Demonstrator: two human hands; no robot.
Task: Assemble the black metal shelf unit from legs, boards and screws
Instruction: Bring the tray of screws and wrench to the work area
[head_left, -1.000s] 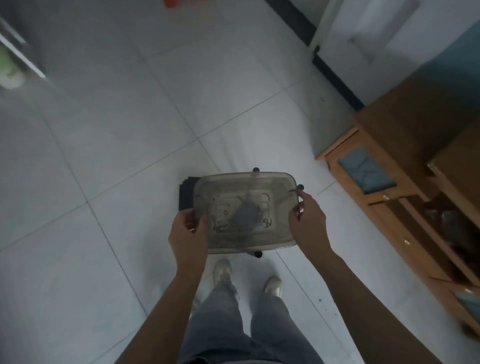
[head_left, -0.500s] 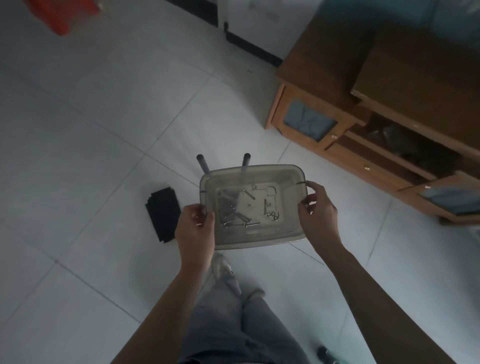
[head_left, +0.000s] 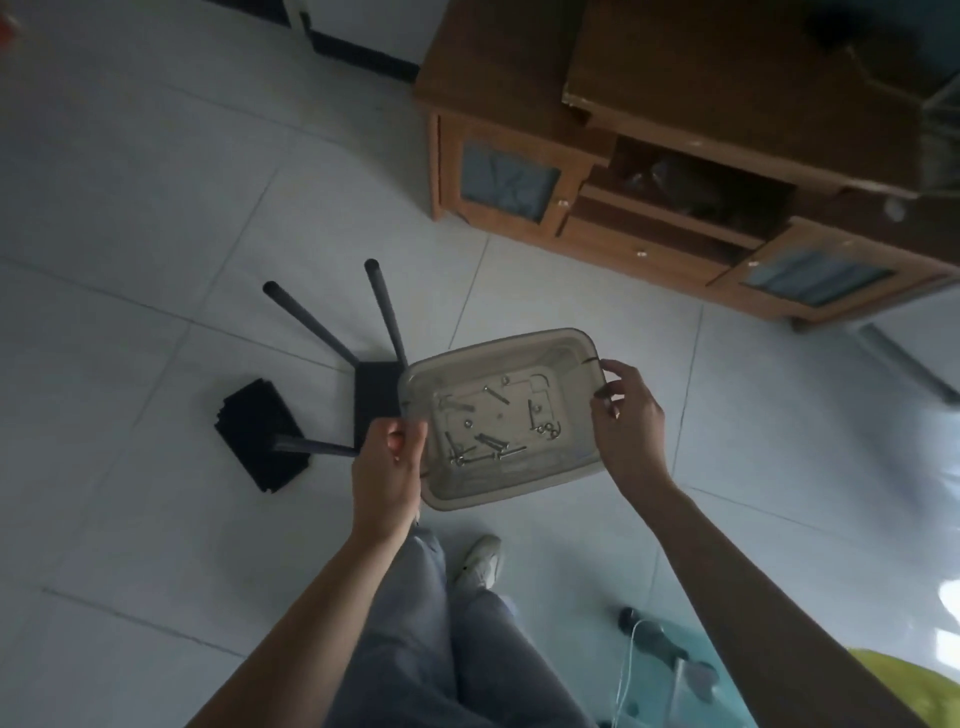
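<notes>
I hold a clear plastic tub (head_left: 571, 358) above the floor, tilted a little. My left hand (head_left: 387, 467) grips its left rim and my right hand (head_left: 626, 421) pinches its right rim. Several silver screws (head_left: 488, 447) and washers lie loose on its bottom. On the tiles to the left stands a black shelf board (head_left: 376, 397) with three black legs (head_left: 311, 322) sticking up from it; part of it is hidden behind the tub. A stack of black boards (head_left: 260, 431) lies beside it.
A wooden cabinet (head_left: 649, 171) with glass doors stands against the wall at upper right. My legs and a white shoe (head_left: 480, 561) are below the tub. A glass table edge with a cable (head_left: 628, 670) and a yellow-green object (head_left: 909, 691) sits at lower right.
The view has swung right and the tub has shifted right with it, uncovering the shelf board with its legs and the black stack. Both hands keep their hold on the tub.
</notes>
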